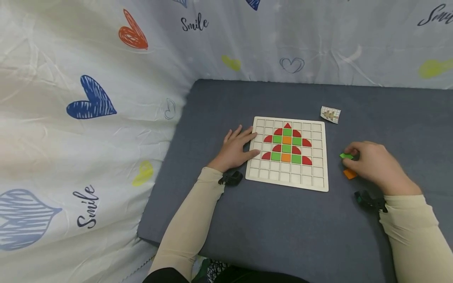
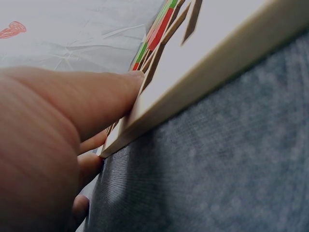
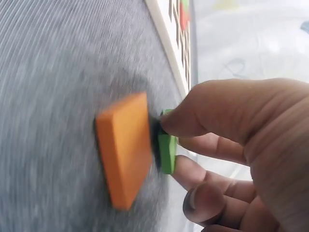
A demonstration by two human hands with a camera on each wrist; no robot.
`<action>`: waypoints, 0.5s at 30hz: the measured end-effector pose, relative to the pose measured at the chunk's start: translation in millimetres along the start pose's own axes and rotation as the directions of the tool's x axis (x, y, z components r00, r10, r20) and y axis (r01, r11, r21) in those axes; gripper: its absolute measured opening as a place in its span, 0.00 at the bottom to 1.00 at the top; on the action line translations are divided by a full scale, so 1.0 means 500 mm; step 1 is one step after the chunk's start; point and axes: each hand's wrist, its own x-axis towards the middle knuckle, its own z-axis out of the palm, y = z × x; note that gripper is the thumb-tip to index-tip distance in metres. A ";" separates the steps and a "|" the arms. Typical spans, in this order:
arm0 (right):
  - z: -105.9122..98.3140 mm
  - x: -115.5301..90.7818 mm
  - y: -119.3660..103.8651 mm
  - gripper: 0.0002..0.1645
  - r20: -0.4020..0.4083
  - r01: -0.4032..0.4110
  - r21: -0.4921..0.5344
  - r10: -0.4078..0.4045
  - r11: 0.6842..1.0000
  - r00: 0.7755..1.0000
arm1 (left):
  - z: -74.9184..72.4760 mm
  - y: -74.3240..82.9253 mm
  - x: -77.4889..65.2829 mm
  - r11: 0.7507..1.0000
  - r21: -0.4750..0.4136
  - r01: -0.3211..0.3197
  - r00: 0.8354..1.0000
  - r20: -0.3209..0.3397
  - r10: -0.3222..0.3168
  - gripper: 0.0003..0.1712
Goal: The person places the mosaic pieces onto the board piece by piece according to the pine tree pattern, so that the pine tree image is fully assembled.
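A pale wooden grid board (image 1: pixel 311 177) lies on the grey cloth, its cells partly filled with red, green and orange pieces in a tree-like pattern. My left hand (image 1: pixel 233 151) rests at its left side, fingers fairly straight, thumb and fingertips on the rim. To the right of the board, my right hand (image 1: pixel 378 165) pinches a small green tile (image 3: pixel 167 152) between thumb and fingers. Close beside that tile, an orange square tile (image 3: pixel 128 150) lies on the cloth. The right wrist view shows the green tile partly covered by the thumb.
A small printed card (image 1: pixel 330 114) lies beyond the board's far right corner. The grey tabletop (image 1: pixel 269 228) ends at a white curtain (image 1: pixel 141 78) with hearts and "Smile" lettering, at the back and left.
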 end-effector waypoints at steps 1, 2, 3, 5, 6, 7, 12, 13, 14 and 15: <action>0.001 0.001 -0.006 0.16 0.000 0.004 0.002 -0.004 1.000 1.000 | 0.001 0.000 0.000 1.000 -0.001 -0.001 1.000 0.000 0.001 0.42; 0.002 0.002 -0.013 0.17 -0.002 0.007 0.003 -0.007 1.000 1.000 | 0.002 -0.001 0.000 1.000 -0.001 -0.002 1.000 -0.001 0.002 0.42; 0.003 0.003 -0.021 0.17 -0.002 0.009 0.006 -0.009 1.000 1.000 | 0.003 -0.001 0.000 1.000 0.000 -0.003 1.000 -0.002 0.003 0.42; 0.005 0.004 -0.037 0.17 -0.003 0.017 0.013 -0.017 1.000 1.000 | 0.004 -0.002 0.000 1.000 0.003 -0.002 1.000 -0.005 0.002 0.42; 0.006 0.005 -0.046 0.17 -0.002 0.024 0.017 -0.024 1.000 1.000 | 0.004 -0.002 0.001 1.000 0.005 -0.001 1.000 -0.007 0.001 0.42; 0.007 0.005 -0.055 0.17 0.008 0.028 0.027 -0.028 0.999 1.000 | 0.004 -0.002 0.001 1.000 0.005 0.000 1.000 -0.008 0.000 0.42; 0.016 0.008 -0.097 0.15 0.013 0.091 0.035 -0.091 0.995 0.996 | 0.003 -0.002 0.001 1.000 0.004 -0.001 1.000 -0.011 0.001 0.42; 0.019 0.008 -0.106 0.15 0.014 0.100 0.035 -0.101 0.994 0.995 | 0.003 -0.002 0.001 1.000 0.005 -0.001 1.000 -0.010 0.001 0.42; 0.022 0.010 -0.114 0.14 0.016 0.115 0.030 -0.116 0.993 0.993 | 0.003 -0.002 0.001 1.000 0.004 -0.002 1.000 -0.010 0.002 0.42; 0.026 0.010 -0.122 0.14 0.023 0.126 0.031 -0.127 0.992 0.992 | 0.003 -0.002 0.000 1.000 0.002 -0.002 1.000 -0.011 0.002 0.42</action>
